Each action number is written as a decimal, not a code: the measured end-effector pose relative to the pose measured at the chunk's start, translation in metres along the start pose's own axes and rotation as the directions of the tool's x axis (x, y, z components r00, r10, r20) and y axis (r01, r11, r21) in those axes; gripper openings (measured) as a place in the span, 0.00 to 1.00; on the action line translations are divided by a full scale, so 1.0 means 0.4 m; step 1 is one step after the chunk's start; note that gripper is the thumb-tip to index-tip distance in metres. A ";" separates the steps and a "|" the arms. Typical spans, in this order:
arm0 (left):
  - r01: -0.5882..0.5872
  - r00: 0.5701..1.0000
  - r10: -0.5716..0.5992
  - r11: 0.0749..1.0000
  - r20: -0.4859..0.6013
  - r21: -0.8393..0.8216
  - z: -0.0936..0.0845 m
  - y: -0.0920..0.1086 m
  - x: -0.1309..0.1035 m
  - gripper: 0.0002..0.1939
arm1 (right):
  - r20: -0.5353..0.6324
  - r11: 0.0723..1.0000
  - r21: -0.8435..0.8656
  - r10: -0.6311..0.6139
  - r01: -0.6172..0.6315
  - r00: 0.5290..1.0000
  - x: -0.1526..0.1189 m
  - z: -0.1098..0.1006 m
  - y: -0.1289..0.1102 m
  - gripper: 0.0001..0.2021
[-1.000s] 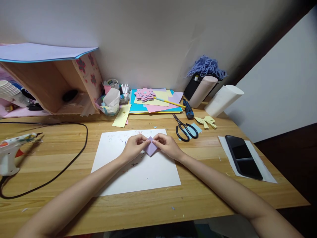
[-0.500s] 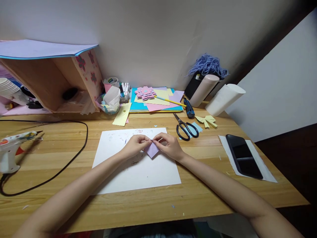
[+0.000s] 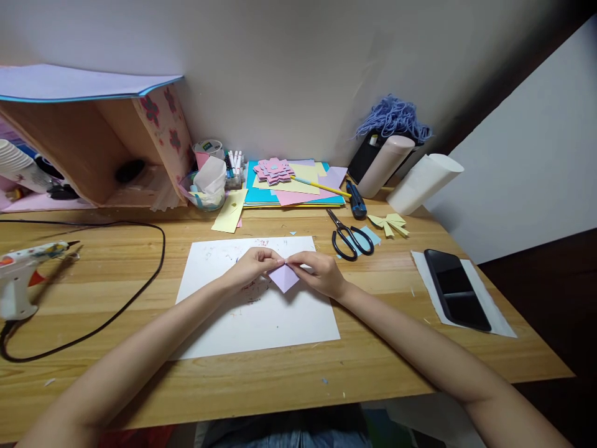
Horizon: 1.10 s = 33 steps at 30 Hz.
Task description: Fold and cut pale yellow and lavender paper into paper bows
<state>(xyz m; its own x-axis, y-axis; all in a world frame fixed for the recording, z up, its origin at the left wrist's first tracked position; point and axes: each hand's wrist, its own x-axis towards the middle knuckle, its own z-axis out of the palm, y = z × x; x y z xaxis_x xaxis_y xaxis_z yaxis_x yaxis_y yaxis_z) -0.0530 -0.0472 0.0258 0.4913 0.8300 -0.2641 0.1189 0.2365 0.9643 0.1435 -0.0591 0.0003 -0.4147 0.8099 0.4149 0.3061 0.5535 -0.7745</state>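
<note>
A small piece of folded purple paper [image 3: 285,279] hangs between my two hands, one corner pointing down toward me. My left hand [image 3: 254,266] pinches its upper left edge between thumb and fingers. On the other side, my right hand [image 3: 321,271] pinches the upper right edge, and the fingertips of both hands nearly meet at the top. The hands partly cover the paper. Beneath them lies a white sheet [image 3: 298,323] with small red and dark marks.
Black-handled scissors [image 3: 345,239] lie on a blue paper scrap right of the sheet. Farther right is a phone [image 3: 457,289]. A hot glue gun [image 3: 23,274] with its looping cable lies left. Behind are coloured papers [image 3: 261,196], a utility knife [image 3: 356,200] and a yellow paper bow [image 3: 389,224].
The fingertips have shifted slightly along the purple paper's top, and more of its face shows, with a crease down the middle. The whole view has tilted a little.
</note>
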 end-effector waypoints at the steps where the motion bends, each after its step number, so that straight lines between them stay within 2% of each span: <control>1: -0.005 1.000 0.005 1.000 -0.003 0.008 0.001 -0.001 0.001 0.13 | 0.000 1.000 -0.001 0.014 -0.014 1.000 0.001 0.000 -0.002 0.07; 3: -0.021 1.000 0.022 0.999 -0.010 0.023 0.003 -0.006 0.003 0.14 | -0.018 0.996 0.039 0.081 -0.080 0.997 0.004 0.000 -0.005 0.07; 5: -0.049 0.998 0.050 0.998 -0.028 0.032 0.006 -0.015 0.003 0.15 | -0.024 0.972 0.150 0.184 -0.178 0.983 0.008 0.001 -0.005 0.08; 9: -0.122 0.985 0.139 0.981 -0.105 0.152 0.018 -0.029 -0.001 0.16 | 0.041 0.900 0.312 0.307 -0.304 0.951 0.015 0.004 0.004 0.09; 14: -0.156 0.960 0.224 0.924 -0.166 0.349 0.029 -0.031 -0.008 0.16 | 0.078 0.876 0.332 0.345 -0.350 0.936 0.022 0.003 0.008 0.09; 18: -0.165 0.946 0.265 0.887 -0.185 0.431 0.032 -0.032 -0.009 0.16 | 0.092 0.865 0.336 0.363 -0.372 0.927 0.025 0.005 0.011 0.10; 27: -0.213 0.930 0.308 0.896 -0.202 0.390 0.035 -0.049 -0.004 0.13 | 0.112 0.866 0.338 0.351 -0.368 0.930 0.016 0.013 0.017 0.08; 33: -0.206 0.927 0.312 0.887 -0.207 0.413 0.039 -0.042 -0.004 0.09 | 0.126 0.874 0.315 0.347 -0.369 0.929 0.016 0.018 0.010 0.07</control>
<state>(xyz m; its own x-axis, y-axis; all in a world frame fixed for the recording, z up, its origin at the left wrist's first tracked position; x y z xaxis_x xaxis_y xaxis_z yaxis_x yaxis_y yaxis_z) -0.0425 -0.0602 0.0102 0.3143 0.9479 0.0519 0.3611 -0.1699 0.9169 0.1359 -0.0531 -0.0037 -0.3875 0.9201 0.0565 0.1509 0.1237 -0.9808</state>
